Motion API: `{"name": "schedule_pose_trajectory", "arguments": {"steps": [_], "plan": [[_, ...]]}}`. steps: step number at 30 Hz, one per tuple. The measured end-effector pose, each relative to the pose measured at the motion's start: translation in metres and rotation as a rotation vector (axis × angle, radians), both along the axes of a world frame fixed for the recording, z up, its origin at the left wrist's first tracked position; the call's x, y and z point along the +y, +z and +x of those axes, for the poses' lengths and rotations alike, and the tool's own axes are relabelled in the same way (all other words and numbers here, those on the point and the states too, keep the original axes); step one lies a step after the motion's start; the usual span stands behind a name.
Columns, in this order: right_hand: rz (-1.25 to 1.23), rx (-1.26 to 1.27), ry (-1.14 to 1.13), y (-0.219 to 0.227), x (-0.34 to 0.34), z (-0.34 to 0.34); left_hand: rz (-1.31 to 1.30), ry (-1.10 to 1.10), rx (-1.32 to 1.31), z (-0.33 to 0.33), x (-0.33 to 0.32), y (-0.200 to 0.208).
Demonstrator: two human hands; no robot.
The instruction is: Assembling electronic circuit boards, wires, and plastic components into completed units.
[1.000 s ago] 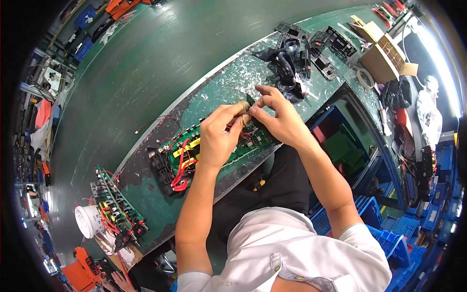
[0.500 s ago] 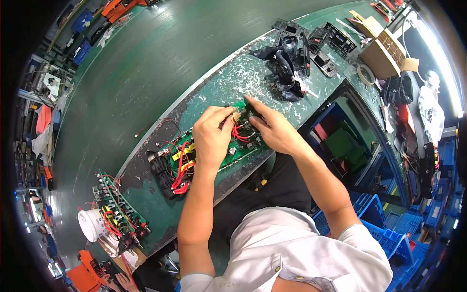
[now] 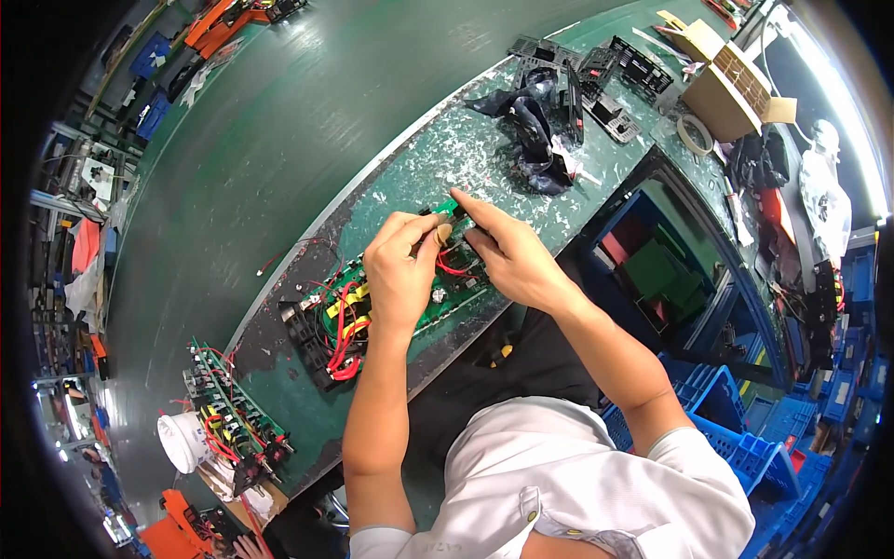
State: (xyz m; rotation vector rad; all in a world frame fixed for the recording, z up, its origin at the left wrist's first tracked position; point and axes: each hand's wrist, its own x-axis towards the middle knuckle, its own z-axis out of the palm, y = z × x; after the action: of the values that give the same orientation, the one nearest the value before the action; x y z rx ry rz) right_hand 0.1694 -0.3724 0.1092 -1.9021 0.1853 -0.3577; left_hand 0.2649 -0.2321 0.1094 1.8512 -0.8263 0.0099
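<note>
A long green circuit board (image 3: 430, 315) lies on the bench, crowded with parts, red wires (image 3: 346, 321) and yellow pieces. A black frame (image 3: 305, 337) sits at its left end. My left hand (image 3: 399, 270) is over the board's middle, thumb and fingertips pinched together near its right end. A beige covering shows on one of its fingertips; whatever the pinch holds is too small to tell. My right hand (image 3: 521, 261) grips the board's right end, index finger along the far edge and thumb bent over the parts. Its other fingers are hidden.
Another populated board (image 3: 233, 405) lies left by a white tub (image 3: 183, 442). Black plastic housings (image 3: 610, 114), a dark crumpled bag (image 3: 535, 140), a tape roll (image 3: 695, 135) and a cardboard box (image 3: 728, 101) are at the far right. Blue crates (image 3: 745, 447) stand right. A co-worker's hand (image 3: 250, 548) shows lower left.
The whole view has shifted slightly. Both hands stay at the board's right end, with the left fingertips still pinched and only small finger movements.
</note>
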Motion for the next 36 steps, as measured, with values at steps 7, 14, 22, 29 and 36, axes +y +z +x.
{"name": "schedule_pose_trajectory", "arguments": {"steps": [7,14,22,29,36], "plan": [[0.083,0.009,0.005,0.005,0.001,0.001,0.001,0.007,0.030,0.001,0.000,-0.001],[-0.044,-0.062,-0.018,-0.004,0.001,0.001,0.009,0.009,-0.003,-0.001,-0.001,0.002],[0.023,0.003,0.000,0.002,0.000,0.000,0.024,0.018,-0.029,-0.002,-0.001,0.001],[-0.030,-0.066,-0.026,-0.003,0.003,0.000,0.016,0.029,-0.111,-0.002,-0.005,-0.004],[0.060,0.040,-0.042,-0.004,0.008,-0.005,0.081,-0.009,-0.255,0.000,-0.006,0.001]]}}
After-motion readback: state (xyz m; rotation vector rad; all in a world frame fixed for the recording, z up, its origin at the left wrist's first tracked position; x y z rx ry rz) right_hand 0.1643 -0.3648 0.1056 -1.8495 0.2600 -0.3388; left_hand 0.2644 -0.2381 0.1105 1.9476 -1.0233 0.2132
